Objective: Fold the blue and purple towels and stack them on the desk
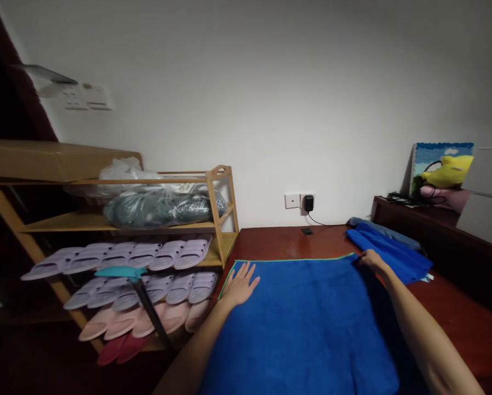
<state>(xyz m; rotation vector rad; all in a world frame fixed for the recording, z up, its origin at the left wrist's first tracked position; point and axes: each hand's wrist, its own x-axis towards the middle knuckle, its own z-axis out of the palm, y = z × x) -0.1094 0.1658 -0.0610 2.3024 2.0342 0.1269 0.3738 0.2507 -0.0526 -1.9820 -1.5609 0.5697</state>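
- Two bare hands are on one big rectangular blue cloth with thin green edging (pixel 303 318), which is spread over a glossy reddish-brown wooden counter (pixel 270 240).
- The left hand (pixel 241 284) isn't gripping anything: it's flat, palm down, fingers fanned out, right by the cloth's far left corner.
- The right hand (pixel 372 260) has its fingers curled in and is grasping the far right corner.
- The far edge of the cloth runs pretty straight between the hands. The left edge slants back toward the camera, and the near edge is cut off by the view.
- Open room: a strip of bare wood lies between the far edge and the white wall (pixel 254 137), with more bare wood to the right, past the right forearm.
- Tighter spot on that side: a smaller bunched bright-blue cloth (pixel 388 252) sits just beyond the right hand, with a grey-blue cloth (pixel 398 235) partly behind it.
- Left side is snug, the light wooden slatted rack (pixel 224 241) with its rows of lavender plastic slippers (pixel 145 255) comes close to the counter's edge.
- Behind, a black plug-in adapter (pixel 308 203) is in the wall, its thin cord trailing right toward the bunched cloths.
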